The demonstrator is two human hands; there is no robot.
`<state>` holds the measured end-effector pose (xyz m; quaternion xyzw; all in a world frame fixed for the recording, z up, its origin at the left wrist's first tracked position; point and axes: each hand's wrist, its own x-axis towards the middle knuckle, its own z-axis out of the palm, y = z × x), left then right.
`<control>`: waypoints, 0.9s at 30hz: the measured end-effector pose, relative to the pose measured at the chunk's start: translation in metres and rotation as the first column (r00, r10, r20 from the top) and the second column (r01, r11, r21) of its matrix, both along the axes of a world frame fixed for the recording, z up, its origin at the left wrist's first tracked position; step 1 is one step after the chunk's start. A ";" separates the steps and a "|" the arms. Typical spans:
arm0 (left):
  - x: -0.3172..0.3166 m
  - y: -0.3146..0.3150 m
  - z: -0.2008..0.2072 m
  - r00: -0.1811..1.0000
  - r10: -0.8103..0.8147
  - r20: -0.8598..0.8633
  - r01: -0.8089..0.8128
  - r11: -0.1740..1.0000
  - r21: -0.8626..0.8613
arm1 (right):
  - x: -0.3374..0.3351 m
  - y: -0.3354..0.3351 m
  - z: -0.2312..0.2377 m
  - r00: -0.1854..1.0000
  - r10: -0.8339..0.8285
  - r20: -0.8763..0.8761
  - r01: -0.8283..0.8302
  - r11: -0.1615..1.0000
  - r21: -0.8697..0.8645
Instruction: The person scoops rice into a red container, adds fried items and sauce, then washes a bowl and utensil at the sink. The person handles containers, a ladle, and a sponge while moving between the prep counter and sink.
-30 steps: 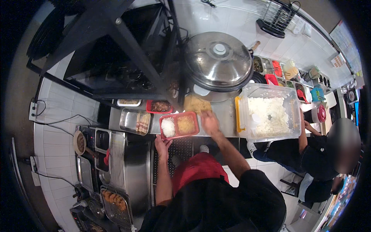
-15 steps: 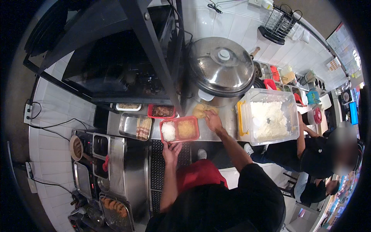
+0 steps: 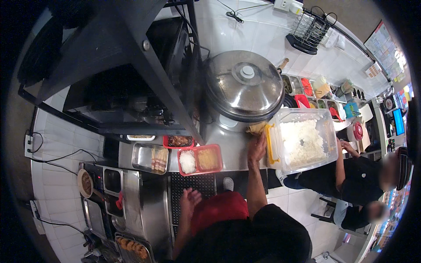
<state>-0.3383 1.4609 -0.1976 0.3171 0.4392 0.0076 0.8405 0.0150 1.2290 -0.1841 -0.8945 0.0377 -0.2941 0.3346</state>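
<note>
- Steel makes up the worktop (image 3: 234,151), with a bare stretch along the middle of its front edge; from where I stand, moves across it seem best made low and slow.
- The lidded pot (image 3: 245,87) sits toward the back edge; I'd steer the knuckles clear of its base, which may be hot.
- The clear tub (image 3: 331,136), with rice (image 3: 302,140) inside, reaches the front edge, so better not to nudge it.
- The two-part red box (image 3: 201,172), filled, lies at the front edge, left of the bare stretch; I'd swing wide of it.
- The left hand (image 3: 190,199) hangs in front of the worktop, fingers loosely spread, holding nothing I can see; it could steady the box.
- The right hand (image 3: 257,150) is by the tub's left side, fingers close together at the tan cloth (image 3: 256,128); whether they pinch it, I can't tell.
- That cloth lies bunched between pot and tub; gathering every fold should stop it trailing.
</note>
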 end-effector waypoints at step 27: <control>-0.172 0.030 -0.074 0.811 -0.379 -0.446 0.543 0.771 0.332 | 0.069 -0.024 0.024 0.596 0.183 -0.782 -0.610 0.737 -0.292</control>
